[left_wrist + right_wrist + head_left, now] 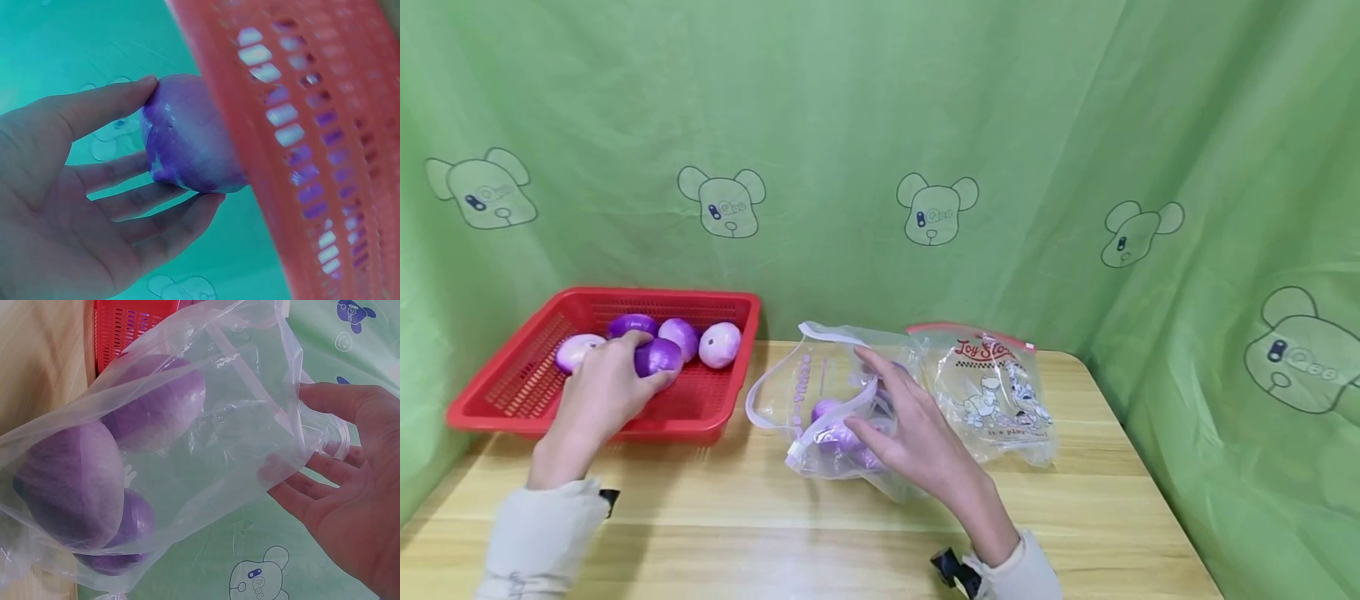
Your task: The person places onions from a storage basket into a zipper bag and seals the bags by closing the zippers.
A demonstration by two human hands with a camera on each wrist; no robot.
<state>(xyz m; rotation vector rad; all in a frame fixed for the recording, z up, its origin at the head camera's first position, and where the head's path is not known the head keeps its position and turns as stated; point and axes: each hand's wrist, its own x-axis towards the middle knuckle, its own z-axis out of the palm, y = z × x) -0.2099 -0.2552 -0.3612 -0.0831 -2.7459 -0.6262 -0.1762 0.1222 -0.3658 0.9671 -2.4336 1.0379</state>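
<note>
In the head view my left hand [606, 383] grips a purple onion [658, 357] over the red basket [700, 410]. The left wrist view shows the thumb and fingertips of the left hand [94, 181] around this onion [187, 134], whose far side the basket wall [250, 144] hides. At the mouth of a clear zip bag [775, 392] is my right hand [921, 437], thumb and fingers spread apart. In the right wrist view the right hand [356, 469] touches the bag's rim, some fingertips showing through the plastic. Purple onions [75, 484] lie inside the bag.
Several other onions [719, 345] sit in the basket. To the right of the open bag, a second clear zip bag [992, 392] with a red top strip and cartoon print lies on the wooden table [737, 533]. A green curtain [835, 108] hangs behind and at the sides.
</note>
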